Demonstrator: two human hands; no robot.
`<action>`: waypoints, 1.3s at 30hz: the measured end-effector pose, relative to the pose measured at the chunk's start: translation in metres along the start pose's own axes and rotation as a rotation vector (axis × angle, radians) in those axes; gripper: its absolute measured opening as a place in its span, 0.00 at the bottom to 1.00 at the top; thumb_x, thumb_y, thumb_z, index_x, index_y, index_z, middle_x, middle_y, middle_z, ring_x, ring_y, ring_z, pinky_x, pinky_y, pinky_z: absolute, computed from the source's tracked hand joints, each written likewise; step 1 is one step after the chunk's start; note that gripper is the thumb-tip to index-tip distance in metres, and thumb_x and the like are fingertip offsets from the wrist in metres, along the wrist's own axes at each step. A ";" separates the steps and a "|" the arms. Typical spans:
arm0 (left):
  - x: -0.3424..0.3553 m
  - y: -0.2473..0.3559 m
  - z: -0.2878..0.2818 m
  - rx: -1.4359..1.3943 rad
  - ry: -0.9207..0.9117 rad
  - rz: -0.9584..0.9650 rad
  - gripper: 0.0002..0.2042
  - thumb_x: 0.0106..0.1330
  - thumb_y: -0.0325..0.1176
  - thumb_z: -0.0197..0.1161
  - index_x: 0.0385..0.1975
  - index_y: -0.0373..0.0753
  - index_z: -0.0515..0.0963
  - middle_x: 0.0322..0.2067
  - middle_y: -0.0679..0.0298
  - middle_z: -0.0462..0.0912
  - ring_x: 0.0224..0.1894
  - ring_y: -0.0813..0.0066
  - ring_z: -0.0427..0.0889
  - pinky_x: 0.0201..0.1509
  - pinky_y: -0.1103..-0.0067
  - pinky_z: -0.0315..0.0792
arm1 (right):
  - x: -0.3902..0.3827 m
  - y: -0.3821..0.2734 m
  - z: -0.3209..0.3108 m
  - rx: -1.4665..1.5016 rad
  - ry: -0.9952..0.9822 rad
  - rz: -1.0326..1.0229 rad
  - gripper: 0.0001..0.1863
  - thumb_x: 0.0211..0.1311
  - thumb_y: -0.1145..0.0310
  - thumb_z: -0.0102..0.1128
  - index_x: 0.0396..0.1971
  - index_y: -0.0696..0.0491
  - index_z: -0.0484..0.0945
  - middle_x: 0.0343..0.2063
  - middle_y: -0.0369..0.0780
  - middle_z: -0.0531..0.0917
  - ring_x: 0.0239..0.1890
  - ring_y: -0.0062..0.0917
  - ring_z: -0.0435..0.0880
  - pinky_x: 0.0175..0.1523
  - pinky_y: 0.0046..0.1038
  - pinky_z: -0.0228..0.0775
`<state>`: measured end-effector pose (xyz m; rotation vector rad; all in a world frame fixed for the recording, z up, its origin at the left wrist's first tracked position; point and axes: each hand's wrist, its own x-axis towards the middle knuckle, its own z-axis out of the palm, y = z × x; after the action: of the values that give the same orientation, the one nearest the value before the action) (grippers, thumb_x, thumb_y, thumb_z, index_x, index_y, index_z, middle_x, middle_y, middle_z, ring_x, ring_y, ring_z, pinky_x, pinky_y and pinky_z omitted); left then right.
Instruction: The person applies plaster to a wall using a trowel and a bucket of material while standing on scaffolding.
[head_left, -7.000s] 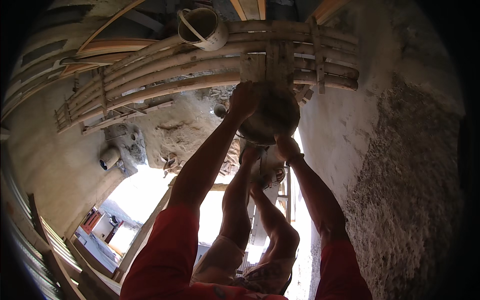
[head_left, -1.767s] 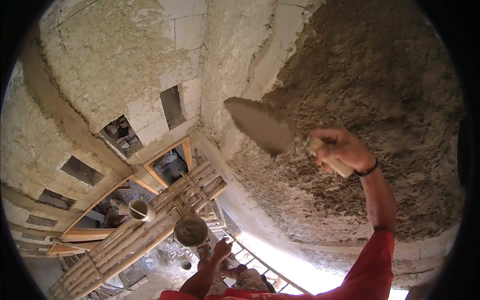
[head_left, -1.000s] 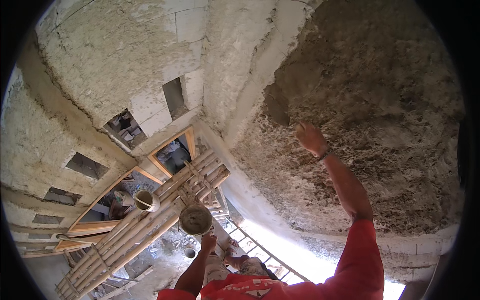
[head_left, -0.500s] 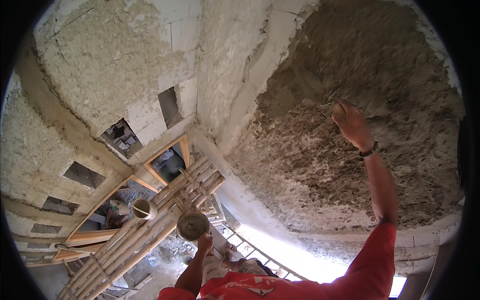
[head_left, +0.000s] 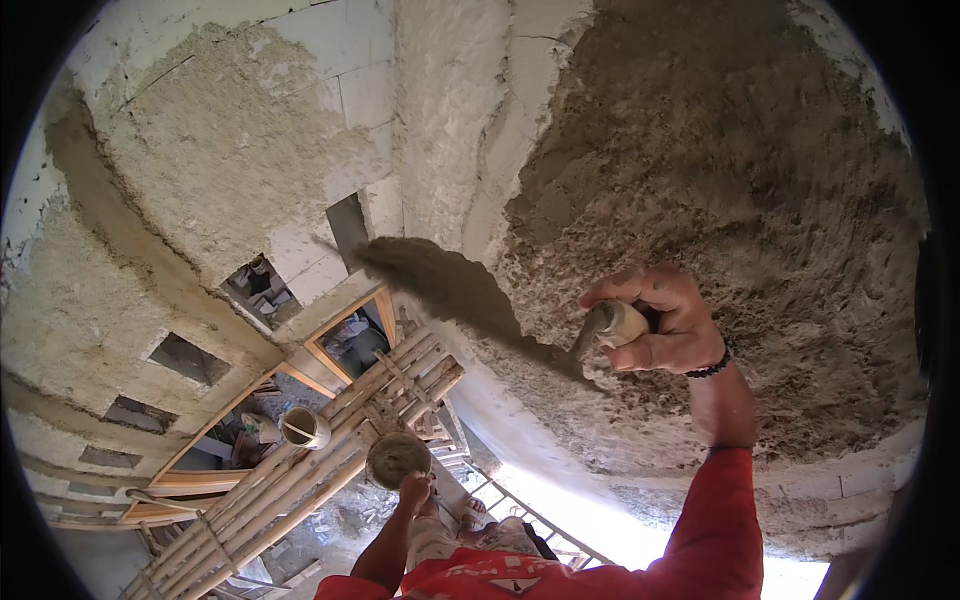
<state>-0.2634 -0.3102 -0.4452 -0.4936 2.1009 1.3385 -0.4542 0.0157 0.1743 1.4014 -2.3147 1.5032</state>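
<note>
My right hand (head_left: 665, 320) is raised at the right, fingers wrapped round the wooden handle of a trowel (head_left: 455, 290). Its mortar-coated blade stretches left, held against the edge of the wet grey plaster (head_left: 720, 180) that covers the wall on the right. My left hand (head_left: 412, 490) hangs low at the bottom centre, holding a round pan of mortar (head_left: 396, 458) by its rim. Both sleeves are red.
A bamboo scaffold platform (head_left: 300, 480) runs below at the lower left, with a white bucket (head_left: 303, 427) standing on it. Rough plastered block walls (head_left: 220, 160) with window openings (head_left: 183, 358) rise at the left. A ladder (head_left: 520, 510) shows below.
My right hand has drawn back down from the plaster and the trowel blade now shows, swung out to the left. The left hand keeps the pan low.
</note>
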 end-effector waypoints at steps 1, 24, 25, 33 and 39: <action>-0.013 0.017 -0.004 0.024 0.019 0.019 0.15 0.61 0.36 0.59 0.40 0.30 0.80 0.41 0.43 0.82 0.46 0.49 0.81 0.51 0.63 0.73 | -0.004 0.007 0.004 0.109 0.023 0.008 0.27 0.60 0.58 0.67 0.54 0.57 0.75 0.28 0.41 0.84 0.24 0.20 0.83 0.22 0.23 0.76; -0.040 -0.064 0.123 0.135 0.042 -0.123 0.17 0.62 0.41 0.58 0.43 0.35 0.79 0.41 0.47 0.82 0.48 0.51 0.81 0.54 0.63 0.72 | -0.318 0.305 0.334 -0.406 -0.596 0.576 0.14 0.59 0.67 0.56 0.46 0.48 0.75 0.30 0.49 0.82 0.31 0.41 0.84 0.32 0.39 0.78; -0.037 -0.072 0.136 0.169 0.010 -0.126 0.18 0.62 0.42 0.59 0.45 0.35 0.79 0.42 0.47 0.82 0.48 0.51 0.81 0.55 0.63 0.71 | -0.330 0.330 0.371 -0.431 -0.672 0.690 0.13 0.60 0.67 0.55 0.45 0.49 0.75 0.29 0.49 0.82 0.31 0.41 0.84 0.32 0.39 0.78; -0.006 -0.115 0.193 -0.104 -0.161 -0.119 0.23 0.66 0.43 0.56 0.55 0.34 0.72 0.45 0.46 0.81 0.49 0.50 0.80 0.54 0.63 0.73 | -0.344 0.510 0.581 -0.560 -0.803 0.695 0.10 0.61 0.67 0.49 0.33 0.55 0.79 0.23 0.46 0.83 0.28 0.39 0.85 0.32 0.40 0.78; 0.022 -0.134 0.204 -0.300 -0.087 -0.191 0.23 0.64 0.41 0.60 0.56 0.37 0.72 0.42 0.50 0.82 0.48 0.57 0.81 0.53 0.67 0.74 | -0.347 0.595 0.694 -0.543 -0.959 0.728 0.09 0.59 0.69 0.50 0.31 0.54 0.80 0.25 0.48 0.83 0.32 0.44 0.85 0.38 0.44 0.78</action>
<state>-0.1429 -0.1818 -0.6162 -0.7268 1.7419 1.5386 -0.3848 -0.2043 -0.7759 1.3160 -3.6592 0.0045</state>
